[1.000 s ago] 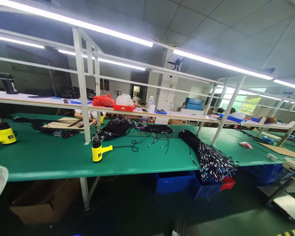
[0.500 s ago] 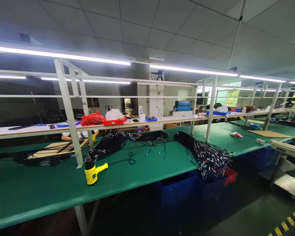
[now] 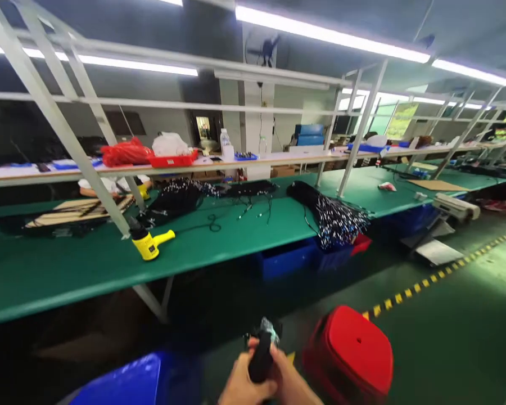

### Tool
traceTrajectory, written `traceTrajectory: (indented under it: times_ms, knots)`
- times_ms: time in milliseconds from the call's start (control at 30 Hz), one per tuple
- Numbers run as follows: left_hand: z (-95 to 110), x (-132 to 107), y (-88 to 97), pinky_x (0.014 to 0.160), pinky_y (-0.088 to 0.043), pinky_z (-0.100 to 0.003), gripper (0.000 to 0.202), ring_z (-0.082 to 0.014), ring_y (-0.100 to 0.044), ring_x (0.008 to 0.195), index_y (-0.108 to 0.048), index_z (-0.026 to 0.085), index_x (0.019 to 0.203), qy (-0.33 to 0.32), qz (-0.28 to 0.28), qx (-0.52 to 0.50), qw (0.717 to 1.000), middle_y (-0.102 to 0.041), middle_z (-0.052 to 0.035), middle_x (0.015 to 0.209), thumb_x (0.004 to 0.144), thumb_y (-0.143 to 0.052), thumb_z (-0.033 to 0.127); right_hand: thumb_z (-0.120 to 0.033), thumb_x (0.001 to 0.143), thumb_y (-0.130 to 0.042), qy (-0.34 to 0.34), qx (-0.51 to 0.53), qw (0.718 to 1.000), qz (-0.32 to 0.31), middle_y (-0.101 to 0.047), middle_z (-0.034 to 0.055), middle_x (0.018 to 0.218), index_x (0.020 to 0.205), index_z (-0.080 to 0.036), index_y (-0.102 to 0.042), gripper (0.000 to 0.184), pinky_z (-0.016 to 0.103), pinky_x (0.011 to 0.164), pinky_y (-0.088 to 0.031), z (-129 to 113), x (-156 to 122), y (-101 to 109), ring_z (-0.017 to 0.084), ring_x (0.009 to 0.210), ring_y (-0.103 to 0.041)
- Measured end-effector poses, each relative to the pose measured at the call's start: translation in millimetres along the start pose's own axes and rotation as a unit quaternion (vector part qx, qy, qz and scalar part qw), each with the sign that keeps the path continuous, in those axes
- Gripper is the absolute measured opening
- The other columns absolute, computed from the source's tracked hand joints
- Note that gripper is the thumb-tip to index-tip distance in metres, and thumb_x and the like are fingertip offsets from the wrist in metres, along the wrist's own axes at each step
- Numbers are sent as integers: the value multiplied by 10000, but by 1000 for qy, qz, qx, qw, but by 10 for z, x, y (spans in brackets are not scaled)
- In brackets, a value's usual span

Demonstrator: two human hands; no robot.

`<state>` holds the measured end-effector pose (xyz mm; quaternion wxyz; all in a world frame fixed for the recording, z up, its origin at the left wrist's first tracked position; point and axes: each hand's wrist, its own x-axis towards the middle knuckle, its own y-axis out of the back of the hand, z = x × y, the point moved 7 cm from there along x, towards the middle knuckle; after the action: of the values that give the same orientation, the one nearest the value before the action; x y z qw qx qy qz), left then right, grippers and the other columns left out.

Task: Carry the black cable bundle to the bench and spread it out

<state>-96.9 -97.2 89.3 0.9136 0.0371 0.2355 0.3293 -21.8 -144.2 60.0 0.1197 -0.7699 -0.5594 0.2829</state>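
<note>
At the bottom of the head view both my hands are closed round a black bundle of cables point(image 3: 261, 355) whose shiny tips point up. My left hand point(image 3: 240, 385) wraps it from the left and my right hand point(image 3: 293, 382) from the right, low over the floor. A red plastic stool point(image 3: 349, 354) stands just right of my hands. Ahead lies a long green workbench point(image 3: 67, 264) with a yellow heat gun point(image 3: 148, 242) and piles of black cables point(image 3: 333, 214).
A blue bin point(image 3: 126, 382) sits at the bottom left. More blue bins point(image 3: 282, 259) stand under the bench. A shelf above holds a red tray point(image 3: 172, 159) and a bottle point(image 3: 224, 140). Someone's arm point(image 3: 109, 188) rests on the bench behind the shelf. Yellow-black floor tape point(image 3: 442, 270) runs at right.
The view has tipped down and turned. My hands with the cable bundle, the red stool and the blue bin have come into sight at the bottom.
</note>
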Motion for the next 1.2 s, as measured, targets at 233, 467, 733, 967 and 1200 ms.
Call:
traceTrajectory:
  times_ms: [233,467,733,967,1200]
  knots:
    - [-88,-49,109,369,-191,-219,231,-67,-314,310,-389,211,504,67,52,22,996,-366,87,332,587,-593,281,-587,820,-555,-24,-115,992,40,-694,122,979,1023,-148,-678,500,392,844,-469,4,-99,938,227,881,-648]
    - [463,-200,-15,352,-254,-198,190,-76,-350,336,-488,194,678,78,6,84,993,-425,97,398,606,-610,320,-195,427,-860,86,-257,960,64,-630,87,1206,1132,-218,-648,736,403,986,-379,396,294,899,284,1120,-532]
    - [386,-521,227,468,-285,-220,424,-89,-347,412,-439,200,548,96,110,67,987,-407,60,366,634,-659,551,-193,680,-732,172,-417,892,15,-720,17,844,854,-270,-731,190,404,977,-344,-886,526,1379,250,905,-607]
    - [2,-678,-1,462,-225,-236,525,-97,-326,375,-446,205,558,130,115,32,984,-394,53,343,593,-620,699,-154,496,-777,217,-477,850,-54,-623,68,1257,1175,-237,-641,698,370,984,-369,-476,133,812,272,1116,-551]
    - [-111,-889,-94,503,-257,-252,554,-94,-326,397,-384,214,496,142,146,-1,979,-394,45,344,626,-612,702,-111,567,-756,192,-502,829,-157,-647,-49,622,739,-175,-725,186,258,715,-382,-257,169,716,122,632,-548]
